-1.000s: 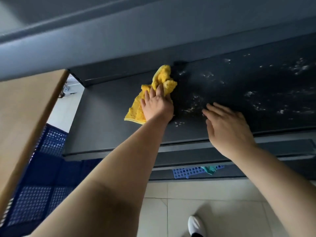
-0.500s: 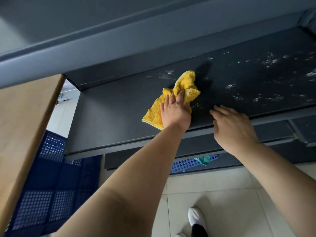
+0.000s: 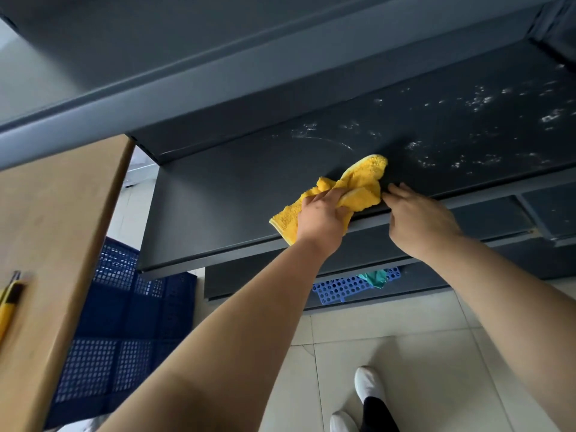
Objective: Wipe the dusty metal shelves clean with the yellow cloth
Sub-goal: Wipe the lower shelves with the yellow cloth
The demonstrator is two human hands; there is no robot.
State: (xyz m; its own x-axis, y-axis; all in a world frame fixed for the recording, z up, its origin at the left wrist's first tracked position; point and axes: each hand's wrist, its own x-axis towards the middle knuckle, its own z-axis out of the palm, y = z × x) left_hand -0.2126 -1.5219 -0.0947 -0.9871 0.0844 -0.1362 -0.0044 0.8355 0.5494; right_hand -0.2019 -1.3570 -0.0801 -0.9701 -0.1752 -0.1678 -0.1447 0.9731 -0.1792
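A dark grey metal shelf (image 3: 218, 194) runs across the middle of the view. Its left part is plain grey, while white dust specks (image 3: 486, 101) cover its right part and a smear arcs near the back. My left hand (image 3: 321, 216) grips the bunched yellow cloth (image 3: 358, 185) at the shelf's front edge. My right hand (image 3: 417, 219) rests just right of the cloth, fingertips on the front lip, holding nothing.
Another grey shelf (image 3: 187, 57) hangs overhead. A wooden tabletop (image 3: 53, 219) with a yellow pen (image 3: 7, 307) stands at left, dark blue crates (image 3: 124, 332) beneath it. A lower shelf holds a blue perforated tray (image 3: 343, 288) and a teal rag (image 3: 375, 277). Tiled floor and my white shoes (image 3: 367, 388) lie below.
My left hand has drawn the cloth from the back of the shelf toward the front edge and bunched it. My right hand slid to the front lip beside it.
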